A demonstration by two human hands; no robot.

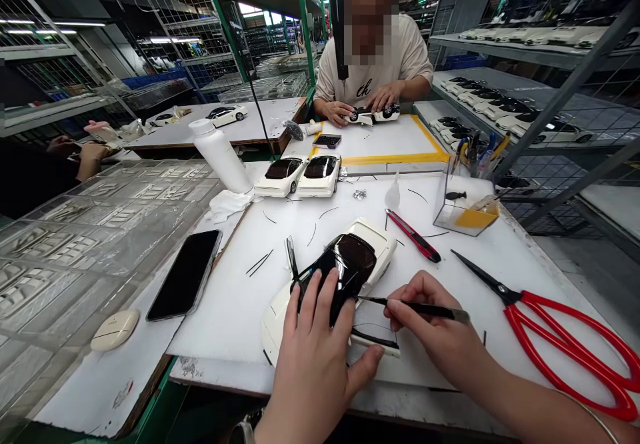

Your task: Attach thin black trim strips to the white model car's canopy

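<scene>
A white model car with a black roof (373, 234) lies at an angle on the white work surface. Both of its doors stand out from the body, the nearer one (375, 337) by my right hand. My left hand (317, 351) rests on the car, fingers spread over the black roof and thumb by the near door. Black tweezers (435, 309) are pinched in my right hand (425, 307). Their tip meets the car's side at the near door opening, close to my left index finger. What lies between the tips is too small to make out.
Red-handled scissors (530, 297) and a red utility knife (413, 234) lie on the right, near a clear tool box (465, 211). Two white model cars (320, 176) and a white bottle (220, 154) stand behind. A phone (185, 274) lies left. Opposite, a person (375, 51) handles another car.
</scene>
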